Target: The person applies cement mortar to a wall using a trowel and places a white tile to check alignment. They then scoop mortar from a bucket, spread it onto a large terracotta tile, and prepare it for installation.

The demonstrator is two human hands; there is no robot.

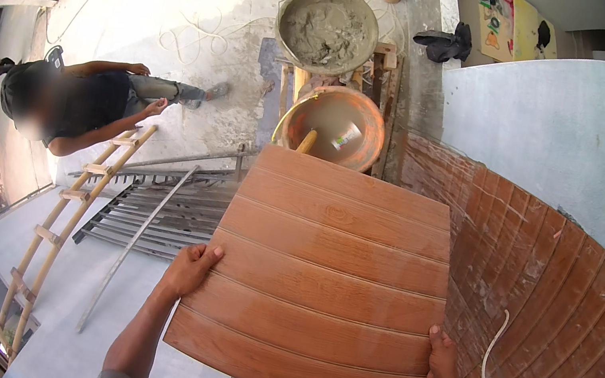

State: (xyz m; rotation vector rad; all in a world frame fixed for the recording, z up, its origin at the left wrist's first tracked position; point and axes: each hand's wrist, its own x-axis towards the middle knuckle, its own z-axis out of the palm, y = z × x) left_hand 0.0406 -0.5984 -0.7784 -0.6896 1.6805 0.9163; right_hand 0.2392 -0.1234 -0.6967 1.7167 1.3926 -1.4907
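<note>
Between my two hands is a large square tile (328, 274), brown with a wood-plank pattern and grooves running across it. My left hand (191, 271) grips its left edge, thumb on the face and the other fingers hidden behind. On the opposite edge, my right hand (441, 355) is closed the same way. Just past the tile's far edge sits an orange bucket (377, 133) of cloudy water, with a wooden handle (307, 141) sticking out of it. Behind that bucket stands a larger tub of wet grey mortar (327, 27).
Similar brown tiles (536, 287) cover the wall on the right, where a white cord (485, 367) hangs. At left are a bamboo ladder (63, 216), a dark metal grille (161, 209) and a thin pole (134, 248). Another person (86, 106) is beyond the ladder.
</note>
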